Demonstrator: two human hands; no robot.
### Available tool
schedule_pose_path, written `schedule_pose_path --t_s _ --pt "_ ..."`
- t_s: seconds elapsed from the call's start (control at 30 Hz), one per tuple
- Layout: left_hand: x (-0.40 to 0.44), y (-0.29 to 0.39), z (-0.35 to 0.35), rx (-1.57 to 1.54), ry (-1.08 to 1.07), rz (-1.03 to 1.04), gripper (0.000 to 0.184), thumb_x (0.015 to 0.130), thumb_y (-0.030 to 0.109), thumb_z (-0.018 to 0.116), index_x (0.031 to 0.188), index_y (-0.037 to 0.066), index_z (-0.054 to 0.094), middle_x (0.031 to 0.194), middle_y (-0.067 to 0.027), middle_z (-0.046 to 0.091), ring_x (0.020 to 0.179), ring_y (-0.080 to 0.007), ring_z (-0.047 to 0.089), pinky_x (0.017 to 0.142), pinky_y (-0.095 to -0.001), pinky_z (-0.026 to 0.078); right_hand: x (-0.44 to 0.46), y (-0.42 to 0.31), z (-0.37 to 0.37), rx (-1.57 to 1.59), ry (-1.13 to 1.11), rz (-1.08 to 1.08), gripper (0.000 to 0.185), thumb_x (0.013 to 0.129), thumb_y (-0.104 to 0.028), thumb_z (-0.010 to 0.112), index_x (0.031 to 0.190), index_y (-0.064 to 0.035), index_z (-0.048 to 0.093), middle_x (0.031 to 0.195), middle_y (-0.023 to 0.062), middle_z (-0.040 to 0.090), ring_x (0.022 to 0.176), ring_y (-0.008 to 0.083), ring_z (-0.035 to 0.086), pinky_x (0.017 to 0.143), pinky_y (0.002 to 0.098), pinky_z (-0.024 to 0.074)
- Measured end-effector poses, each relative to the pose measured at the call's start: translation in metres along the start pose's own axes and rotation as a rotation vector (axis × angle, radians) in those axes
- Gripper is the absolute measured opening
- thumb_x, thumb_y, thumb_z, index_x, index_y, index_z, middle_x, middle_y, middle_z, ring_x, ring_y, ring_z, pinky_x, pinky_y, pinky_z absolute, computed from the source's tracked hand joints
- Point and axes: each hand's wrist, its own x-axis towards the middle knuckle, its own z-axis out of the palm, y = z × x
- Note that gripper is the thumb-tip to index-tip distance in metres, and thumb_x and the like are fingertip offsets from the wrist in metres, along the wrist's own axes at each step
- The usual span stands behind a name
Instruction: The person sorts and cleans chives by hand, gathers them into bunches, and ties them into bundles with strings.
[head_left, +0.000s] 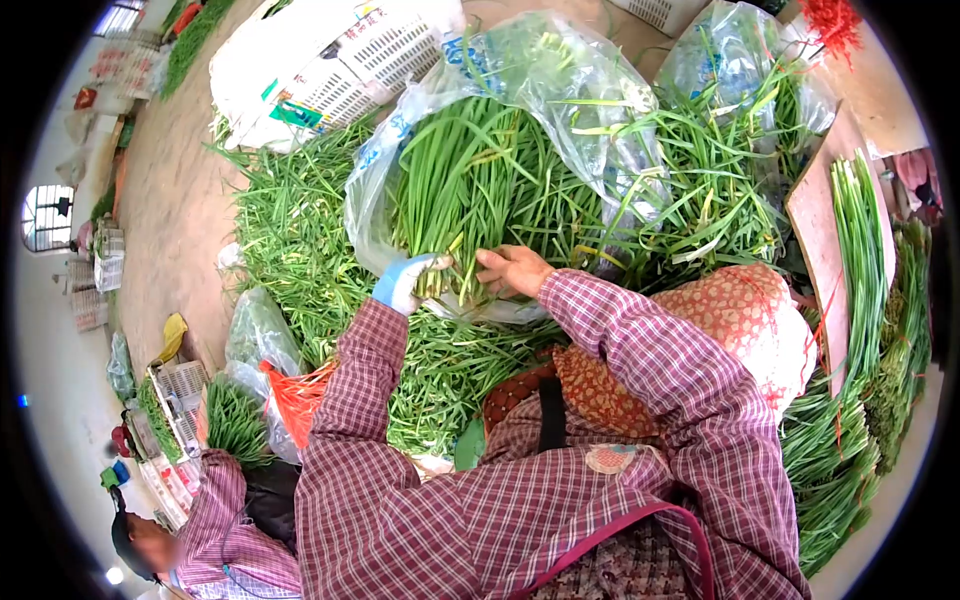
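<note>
- Recorded an indoor room with a brown floor [165, 210] and a pale wall [62, 400].
- Noted nearest the camera: plum-and-white checked sleeves [650, 340], with a red floral cloth [690, 310] beside the right one.
- Found the left hand [403, 283], in a white and blue covering, at the lower ends of a bunch of green stalks [465, 190]; fingers at the stalk ends, cannot tell whether closed on any.
- Found the right hand [518, 272], bare, at the same ends; fingers slightly bent, cannot tell whether pinching or merely touching.
- Located the bunch in a clear plastic bag [370, 215], cut ends toward the hands.
- Observed around the bag a heap of loose greens [290, 220], with orange-red strips [300, 405] at left.
- Noted at right a board [815, 225] bearing long green stems [858, 240].
- Observed at lower left a co-worker [215, 530] in checked clothing.
- Noted beyond the heap a white perforated crate [390, 55] and a second clear bag [710, 65].
- Sighted at far left a barred window [48, 217].
</note>
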Motion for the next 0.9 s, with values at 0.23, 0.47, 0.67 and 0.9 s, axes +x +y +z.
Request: schedule_pose_path --t_s 0.23,0.47,0.67,0.9 --pt "-0.034 0.023 0.079 0.297 0.129 0.030 0.055 0.071 0.010 0.076 0.119 -0.002 0.052 0.103 -0.0141 0.062 0.098 -0.0256 0.062 0.085 -0.0361 0.054 -0.001 0.005 0.002 0.102 -0.090 0.015 0.124 0.070 -0.081 0.051 0.144 0.0091 0.009 0.144 0.0355 0.019 0.130 0.0425 0.035 0.106 0.0541 0.0330" --pt "-0.013 -0.020 0.129 1.065 0.158 0.208 0.111 0.059 0.047 0.082 0.134 -0.010 0.024 0.119 -0.0272 0.053 0.108 -0.0365 0.058 0.093 -0.0396 0.049 -0.012 0.014 -0.023 0.169 -0.074 0.195 0.115 0.060 -0.074 0.068 0.144 -0.0063 0.029 0.140 0.0271 0.036 0.127 0.0373 0.042 0.107 0.0542 0.0309" --pt "-0.036 -0.025 0.119 1.099 -0.112 0.329 0.090 0.070 0.048 0.078 0.128 -0.010 0.041 0.115 -0.0231 0.058 0.093 -0.0277 0.064 0.083 -0.0367 0.052 0.001 0.041 -0.050 0.446 -0.085 0.071 0.090 0.065 -0.059 0.071 0.135 -0.0087 0.046 0.145 0.0256 0.030 0.136 0.0356 0.026 0.110 0.0562 0.0190" --pt "-0.044 -0.006 0.062 0.630 0.084 0.280 0.030 0.091 0.020 0.059 0.113 0.001 0.063 0.075 -0.0071 0.066 0.054 -0.0096 0.060 0.050 -0.0220 0.051 -0.019 0.018 -0.044 0.353 0.037 0.053 0.072 0.076 -0.054 0.062 0.136 -0.0156 0.048 0.151 0.0163 0.027 0.140 0.0319 0.017 0.112 0.0515 0.0069"
